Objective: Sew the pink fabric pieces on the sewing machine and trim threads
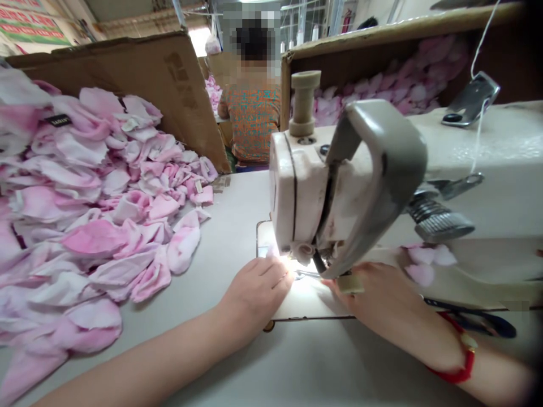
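Pressing pale fabric (305, 293) flat, left hand (254, 294) and right hand (382, 299) open on either side

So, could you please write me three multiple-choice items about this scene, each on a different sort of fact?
1. Where is the heap of pink fabric pieces relative to the sewing machine?
A. To its left
B. Under its needle
C. To its right

2. What colour is the band on the right wrist?
A. Blue
B. Red
C. Green

3. Where are the left hand and right hand?
A. Both in the heap
B. Both beside the lit needle area
C. Both on the spool

1: A, the heap fills the left side.
2: B, the band shows red.
3: B, they flank the light.
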Tool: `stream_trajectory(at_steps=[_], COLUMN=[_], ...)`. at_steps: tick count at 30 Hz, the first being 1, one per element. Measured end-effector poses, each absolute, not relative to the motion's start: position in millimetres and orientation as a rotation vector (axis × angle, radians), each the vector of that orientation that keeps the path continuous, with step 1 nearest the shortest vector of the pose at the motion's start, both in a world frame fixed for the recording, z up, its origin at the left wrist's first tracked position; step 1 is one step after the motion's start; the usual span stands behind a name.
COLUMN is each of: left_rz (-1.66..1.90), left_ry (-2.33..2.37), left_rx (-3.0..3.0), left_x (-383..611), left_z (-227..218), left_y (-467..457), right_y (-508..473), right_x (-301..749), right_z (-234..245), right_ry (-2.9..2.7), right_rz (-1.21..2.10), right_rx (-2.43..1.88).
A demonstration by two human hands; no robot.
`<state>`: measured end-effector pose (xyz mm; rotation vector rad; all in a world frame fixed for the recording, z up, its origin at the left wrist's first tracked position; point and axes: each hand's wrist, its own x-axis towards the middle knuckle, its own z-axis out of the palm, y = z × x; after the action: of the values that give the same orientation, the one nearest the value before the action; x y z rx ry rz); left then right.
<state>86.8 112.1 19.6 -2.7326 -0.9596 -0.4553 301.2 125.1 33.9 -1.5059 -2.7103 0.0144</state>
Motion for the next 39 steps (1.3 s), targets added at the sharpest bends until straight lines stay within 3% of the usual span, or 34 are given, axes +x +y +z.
stream_trajectory(at_steps=[12, 22, 39], left_rz=[-0.501, -0.293, -0.318], left_ry=[-1.056, -1.143, -1.02], left_rx=[-2.764, -2.749, -2.626], left_x=[86, 90, 92], left_z=[30, 29, 30], left_y=[115, 107, 104], right_y=[122, 122, 130], right_x=[301, 297, 302], right_z=[37, 37, 25], right_ry=[-2.575, -2.718, -2.674], right_rz=[-0.028, -0.007, -0.032], right_rx=[-1.508, -1.555, -1.528])
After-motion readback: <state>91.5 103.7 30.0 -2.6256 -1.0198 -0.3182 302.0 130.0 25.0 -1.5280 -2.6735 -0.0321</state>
